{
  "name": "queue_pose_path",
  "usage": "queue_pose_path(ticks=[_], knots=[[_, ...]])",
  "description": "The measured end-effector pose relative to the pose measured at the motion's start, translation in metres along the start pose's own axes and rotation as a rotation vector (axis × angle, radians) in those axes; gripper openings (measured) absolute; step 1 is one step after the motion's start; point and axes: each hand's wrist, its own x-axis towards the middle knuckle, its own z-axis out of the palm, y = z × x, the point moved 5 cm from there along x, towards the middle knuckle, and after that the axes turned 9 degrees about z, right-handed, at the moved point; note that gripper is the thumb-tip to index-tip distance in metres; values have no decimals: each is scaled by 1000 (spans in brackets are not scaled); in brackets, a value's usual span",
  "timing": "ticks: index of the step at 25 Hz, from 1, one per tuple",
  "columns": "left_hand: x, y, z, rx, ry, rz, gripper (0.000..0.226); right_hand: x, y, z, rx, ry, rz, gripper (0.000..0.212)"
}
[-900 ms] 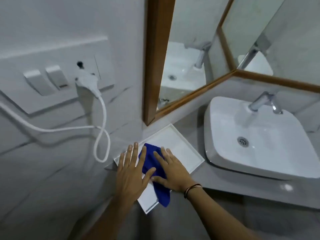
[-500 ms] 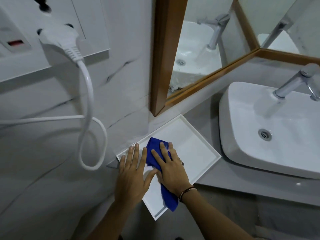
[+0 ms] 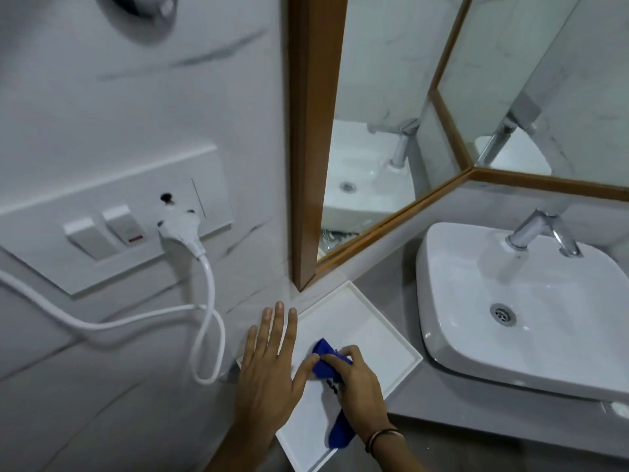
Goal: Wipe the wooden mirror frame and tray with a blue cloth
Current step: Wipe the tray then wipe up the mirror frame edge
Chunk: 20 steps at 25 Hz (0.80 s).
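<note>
- Right hand [image 3: 357, 383] is clamped on the blue cloth [image 3: 326, 364], fingers curled over a bunched wad of it; a tail of cloth trails back under the wrist toward the near edge of the tray [image 3: 367, 321].
- Left hand [image 3: 269, 362] lies flat, fingers spread and straight, holding nothing. It covers the tray's left edge, thumb touching the cloth.
- Tray: white, shallow, rectangular, raised rim. It sits at the left end of the grey tabletop [image 3: 476, 424], against the wall, with its near corner hanging past the tabletop's front edge. Long axis runs from that near corner up toward the mirror's lower left corner.
- Cloth sits in the near-left half of the tray floor; the far half and right rim are bare and lie up and to the right of my right hand.
- Wooden mirror frame [image 3: 316, 137]: left upright stands directly above the tray's far corner, bottom rail runs off to the right. Brown and smooth; no dirt that I can make out.
- Judgement: tray wipe in progress, frame not being touched now. The right hand is nearer the unwiped floor; a push along the long axis would cover it, with the left hand steadying.
- Sink [image 3: 544, 335] sits just right of the tray, not touching.
</note>
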Motion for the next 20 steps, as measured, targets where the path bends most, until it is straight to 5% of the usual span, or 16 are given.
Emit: queue_pose_path(ticks=[5,12,20], knots=[[41,20,-65,1,122,42,85,-20,-5,-29,122,62,127,36],[93,30,-164,159,345,78,84,-24,-56,-97,410,219,132,51],[138,32,-239,325,498,79,84,-32,-120,-169,640,438,-26,60]])
